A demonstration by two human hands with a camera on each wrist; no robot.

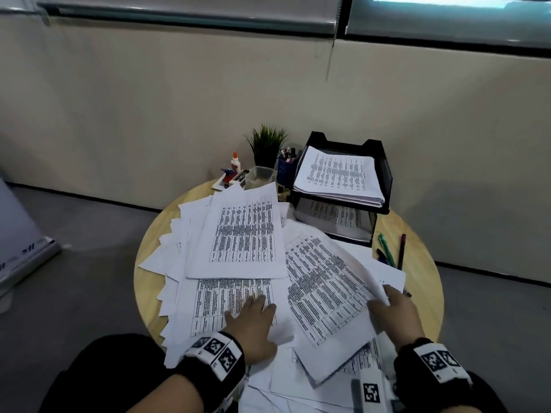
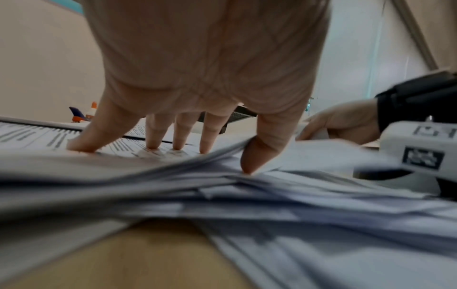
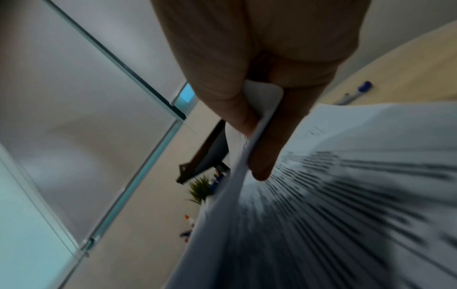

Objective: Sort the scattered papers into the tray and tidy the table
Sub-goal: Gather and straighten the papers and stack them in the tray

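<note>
Paper sheets [image 1: 325,290] — thin, curled, fanned

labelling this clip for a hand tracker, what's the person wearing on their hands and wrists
Both hands are bare, no gloves. The left hand and the right hand each have a black wrist band bearing white panels printed with black square marker codes. A grey-white camera unit with its own marker sits at the right wrist.

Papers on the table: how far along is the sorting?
Partly done: the tray holds a stack in its top tier. In hand: the right hand pinches a printed sheet; the left hand presses the scattered papers. Left: that spread and the loose pens.
</note>
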